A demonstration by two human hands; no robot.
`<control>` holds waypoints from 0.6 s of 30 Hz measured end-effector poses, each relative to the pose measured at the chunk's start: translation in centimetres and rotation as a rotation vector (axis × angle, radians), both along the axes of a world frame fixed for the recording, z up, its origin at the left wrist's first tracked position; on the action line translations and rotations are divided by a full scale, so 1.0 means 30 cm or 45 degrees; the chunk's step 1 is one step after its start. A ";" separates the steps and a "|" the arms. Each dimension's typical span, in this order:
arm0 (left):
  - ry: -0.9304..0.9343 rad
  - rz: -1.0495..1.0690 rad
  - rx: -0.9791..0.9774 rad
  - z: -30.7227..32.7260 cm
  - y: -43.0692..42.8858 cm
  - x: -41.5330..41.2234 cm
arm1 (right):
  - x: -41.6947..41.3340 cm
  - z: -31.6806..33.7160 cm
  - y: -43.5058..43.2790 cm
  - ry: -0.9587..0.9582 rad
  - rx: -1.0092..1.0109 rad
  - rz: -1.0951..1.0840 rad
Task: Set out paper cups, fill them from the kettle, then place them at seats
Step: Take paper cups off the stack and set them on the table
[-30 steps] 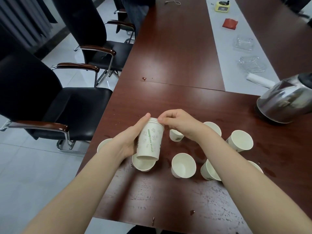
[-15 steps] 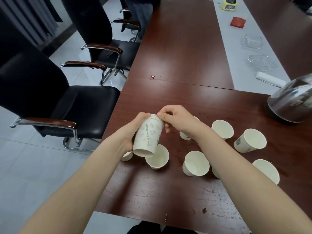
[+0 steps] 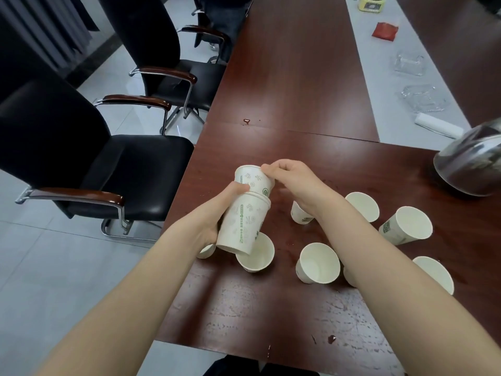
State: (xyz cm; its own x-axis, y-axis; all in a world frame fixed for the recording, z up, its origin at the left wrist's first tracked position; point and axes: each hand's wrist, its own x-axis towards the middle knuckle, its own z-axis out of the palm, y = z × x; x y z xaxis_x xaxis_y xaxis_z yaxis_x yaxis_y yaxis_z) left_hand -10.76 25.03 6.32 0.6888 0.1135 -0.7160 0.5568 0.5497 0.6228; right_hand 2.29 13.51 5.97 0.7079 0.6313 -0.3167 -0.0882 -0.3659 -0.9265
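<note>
**A:** What is the right hand doing at this step?

**B:** The right hand (image 3: 295, 183) is pinching the rim of the top cup (image 3: 252, 179) with curled fingers. Half a second ago that cup was sitting flush in the stack. Now it is riding up, with most of its printed wall showing above the next rim.

**A:** And the left hand?

**B:** The left hand (image 3: 217, 213) is gripping the stack (image 3: 241, 226), thumb at the upper rim, and holding it tilted above the counter (image 3: 298, 147).

**A:** Where are the remaining items?

**B:** Several loose cups (image 3: 317, 263) are standing mouth-up on the counter, below and to the right of the stack. The kettle (image 3: 471, 164) is sitting at the right edge of view, well apart from both hands.

**A:** What is this indicating for the procedure?

**B:** In my judgement, one more cup is separating cleanly and is heading for the counter. The set-out stage is continuing, and filling is not yet starting.
</note>
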 end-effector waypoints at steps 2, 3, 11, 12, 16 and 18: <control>-0.003 -0.010 0.027 -0.003 0.004 -0.001 | 0.003 0.003 -0.008 0.288 0.004 0.036; -0.003 -0.023 0.041 -0.002 0.007 -0.001 | 0.004 0.007 -0.010 0.405 -0.014 0.063; -0.003 -0.022 0.029 0.009 0.031 -0.007 | 0.023 -0.001 0.015 0.605 0.073 0.022; -0.001 0.005 0.021 0.009 0.036 -0.007 | 0.030 -0.002 0.021 0.597 0.087 -0.012; 0.015 0.064 0.035 0.015 0.063 -0.013 | 0.057 -0.008 0.038 0.577 0.180 -0.201; 0.032 0.079 0.059 0.015 0.079 -0.018 | 0.065 -0.013 0.044 0.558 0.220 -0.242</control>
